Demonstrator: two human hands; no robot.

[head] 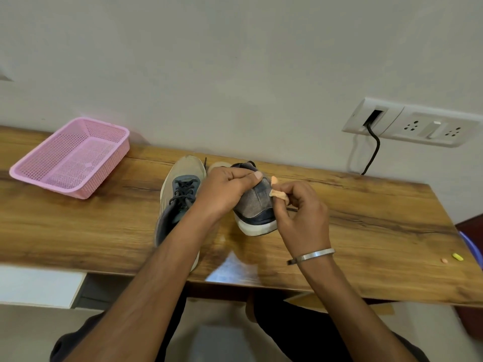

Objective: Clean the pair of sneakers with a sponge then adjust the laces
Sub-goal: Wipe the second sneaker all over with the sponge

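A pink basket (70,158) is set at the far left of the wooden table (366,218), close to the wall, with bare wood between it and the shoes. The left sneaker (180,194) is laid flat near the table's middle, toe toward the wall, its dark laces tied; its heel is hidden under the forearm. The left hand (224,189) is curled over the right sneaker (257,205), which is gripped and tipped so its grey side and white sole are shown. The right hand (300,212) is pinched on a small orange sponge (278,193) touching that side. Open tabletop is left to the right, where two small bits (269,259) lie near the front edge; a socket panel (410,121) with a black cable is seen on the wall
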